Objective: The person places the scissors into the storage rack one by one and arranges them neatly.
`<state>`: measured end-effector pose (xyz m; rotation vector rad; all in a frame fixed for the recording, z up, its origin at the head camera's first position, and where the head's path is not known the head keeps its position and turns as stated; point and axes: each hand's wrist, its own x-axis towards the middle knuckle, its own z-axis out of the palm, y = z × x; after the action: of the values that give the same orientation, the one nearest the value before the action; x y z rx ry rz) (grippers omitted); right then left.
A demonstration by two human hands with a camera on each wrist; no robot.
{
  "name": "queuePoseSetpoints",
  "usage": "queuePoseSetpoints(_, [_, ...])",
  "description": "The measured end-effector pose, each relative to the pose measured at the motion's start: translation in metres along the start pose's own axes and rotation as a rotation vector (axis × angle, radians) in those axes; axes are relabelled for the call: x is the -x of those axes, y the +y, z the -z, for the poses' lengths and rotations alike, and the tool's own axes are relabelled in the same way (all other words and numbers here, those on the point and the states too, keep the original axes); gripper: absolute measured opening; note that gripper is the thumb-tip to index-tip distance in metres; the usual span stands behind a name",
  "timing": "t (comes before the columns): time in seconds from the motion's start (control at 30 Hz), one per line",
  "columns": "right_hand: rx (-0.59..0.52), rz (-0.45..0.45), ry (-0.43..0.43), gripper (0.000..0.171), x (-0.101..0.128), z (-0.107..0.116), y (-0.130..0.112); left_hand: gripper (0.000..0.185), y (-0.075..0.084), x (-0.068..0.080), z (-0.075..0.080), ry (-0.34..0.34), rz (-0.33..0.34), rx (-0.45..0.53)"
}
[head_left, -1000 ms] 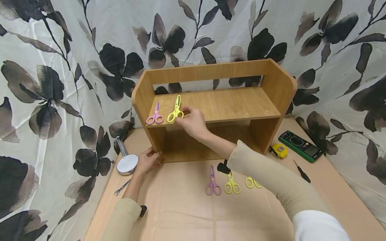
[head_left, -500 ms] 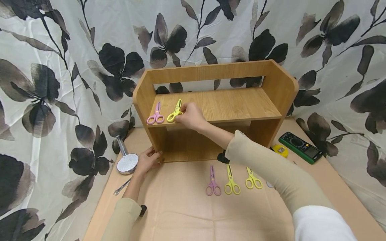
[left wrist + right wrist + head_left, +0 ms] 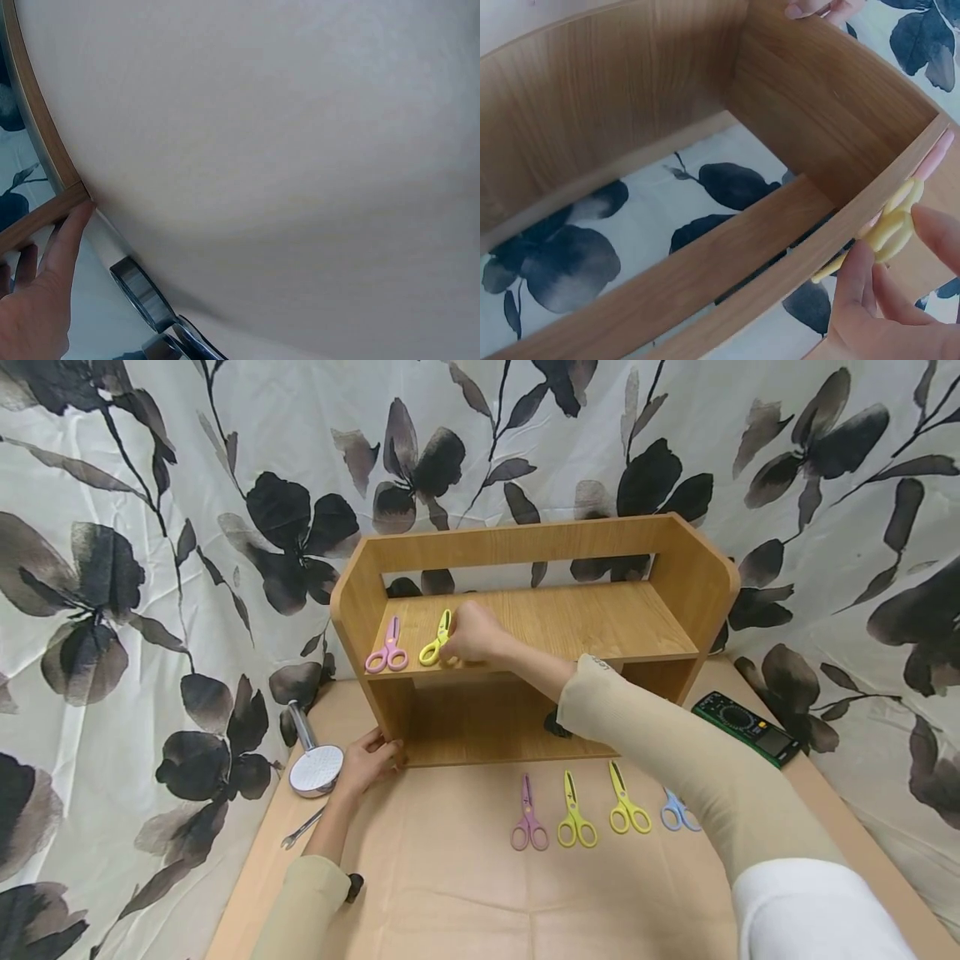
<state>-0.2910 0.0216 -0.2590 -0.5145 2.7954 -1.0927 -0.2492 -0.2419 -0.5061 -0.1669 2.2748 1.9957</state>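
Note:
My right hand (image 3: 474, 633) is at the front of the upper board of a wooden shelf (image 3: 585, 614). Its thumb and fingers pinch the handle loops of yellow scissors (image 3: 894, 225), whose blades point to the back. Left of them lie pink scissors (image 3: 387, 652), loops toward the front edge. At the lower left front corner, my left hand (image 3: 366, 762) holds the edge of the side panel; in the left wrist view some of its fingers (image 3: 67, 240) are partly behind the wood. Below the shelf, pink scissors (image 3: 528, 814), two yellow pairs (image 3: 575, 814) and blue scissors (image 3: 677, 811) lie in a row.
A shower head (image 3: 318, 767) and a wrench (image 3: 302, 828) lie left of the shelf. On the right is a green multimeter (image 3: 744, 727). A floral cloth (image 3: 247, 410) hangs behind and beside the table. My right sleeve covers part of the table's right side.
The yellow scissors in my right hand have come down and now sit low at the upper board's front. The right forearm has shifted, uncovering the blue scissors. My left hand stays put.

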Motion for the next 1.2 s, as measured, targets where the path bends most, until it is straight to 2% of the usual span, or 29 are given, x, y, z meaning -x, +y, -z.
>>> queuePoseSetpoints(0.53, [0.213,-0.029,-0.095,0.039,-0.0038,0.0025,-0.0080,0.063,-0.0033,0.0021,-0.0015,0.010,-0.008,-0.011])
queuePoseSetpoints(0.77, [0.227,-0.052,-0.097,0.037,-0.0022,0.0005,-0.0092,0.065,-0.0035,0.0028,-0.0015,0.004,-0.005,-0.025])
queuePoseSetpoints(1.03, [0.254,-0.033,-0.097,0.029,-0.0001,-0.0012,-0.0091,0.064,-0.0031,0.0038,-0.0015,-0.009,-0.026,-0.026])
queuePoseSetpoints(1.2, [0.257,-0.031,-0.111,0.032,0.0025,0.0004,-0.0084,0.063,-0.0036,0.0039,-0.0011,-0.002,-0.027,-0.017])
